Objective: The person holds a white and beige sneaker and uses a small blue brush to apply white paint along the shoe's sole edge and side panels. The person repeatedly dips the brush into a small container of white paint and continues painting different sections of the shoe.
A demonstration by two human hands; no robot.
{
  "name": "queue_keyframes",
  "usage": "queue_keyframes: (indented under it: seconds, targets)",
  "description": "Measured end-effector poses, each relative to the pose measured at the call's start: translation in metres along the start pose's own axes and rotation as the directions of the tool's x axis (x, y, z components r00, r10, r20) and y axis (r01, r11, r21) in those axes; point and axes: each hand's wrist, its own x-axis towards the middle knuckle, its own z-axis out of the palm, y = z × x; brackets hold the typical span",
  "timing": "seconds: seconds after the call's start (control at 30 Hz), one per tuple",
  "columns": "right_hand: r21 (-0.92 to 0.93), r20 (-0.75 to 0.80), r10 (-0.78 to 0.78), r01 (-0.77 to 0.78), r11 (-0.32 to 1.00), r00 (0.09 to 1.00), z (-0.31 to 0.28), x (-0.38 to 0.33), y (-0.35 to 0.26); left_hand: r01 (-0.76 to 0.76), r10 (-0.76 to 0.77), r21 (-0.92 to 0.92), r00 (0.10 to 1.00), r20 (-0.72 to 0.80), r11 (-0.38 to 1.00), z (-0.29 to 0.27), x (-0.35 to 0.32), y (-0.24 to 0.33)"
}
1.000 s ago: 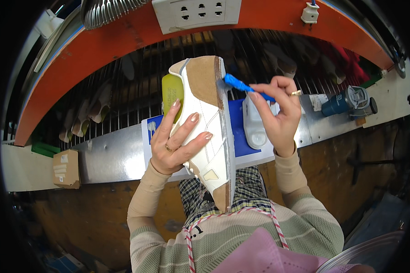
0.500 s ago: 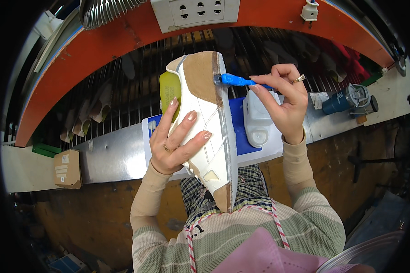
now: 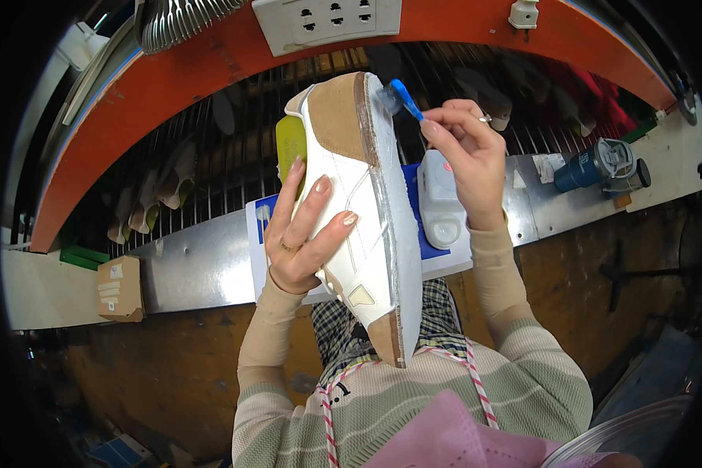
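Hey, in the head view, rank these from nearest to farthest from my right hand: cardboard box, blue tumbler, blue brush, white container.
Nearest to your right hand first:
1. Blue brush: held in that hand.
2. White container: just left of the hand.
3. Blue tumbler: off to the right.
4. Cardboard box: far over on the left.

Part of the lime-green form (image 3: 290, 140) is blocked by the shoe (image 3: 363, 226), and some digits of the left hand (image 3: 296, 242) are hidden too. The back end of the blue brush (image 3: 407, 100) is covered by the right hand (image 3: 472, 148), and its bristles are kinda blurred. Most of the blue sheet (image 3: 410, 178) is covered up. The metal coil (image 3: 187, 23) and pink mask (image 3: 444, 437) are cut off by the picture's edges. Details of the rack shoes (image 3: 178, 183) can't be made out, too dim.
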Motion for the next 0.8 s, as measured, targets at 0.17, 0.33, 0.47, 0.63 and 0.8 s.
queue_keyframes:
  seconds: [0.17,0.33,0.47,0.63,0.8]
  targets:
    - [0.067,-0.043,0.122,-0.119,0.991,0.992,0.015,-0.037,0.005,0.013,-0.012,0.026,1.000,-0.015,1.000,0.001,0.005,-0.007]
    - [0.129,0.024,0.280,-0.281,0.951,0.960,0.008,-0.079,-0.007,0.013,-0.014,0.110,1.000,0.011,0.994,-0.001,0.009,-0.019]
    - [-0.087,-0.044,0.139,-0.143,0.986,0.989,0.011,-0.080,-0.008,0.003,-0.012,0.152,0.998,0.056,0.988,-0.004,0.010,-0.016]
    - [-0.405,-0.073,-0.132,0.092,0.910,0.989,0.009,-0.068,-0.011,-0.007,-0.006,0.156,0.997,0.080,0.988,-0.005,0.007,-0.010]
    - [-0.557,-0.016,-0.398,0.322,0.765,0.917,0.007,-0.048,-0.010,-0.013,-0.001,0.150,0.996,0.091,0.989,-0.004,0.001,-0.006]
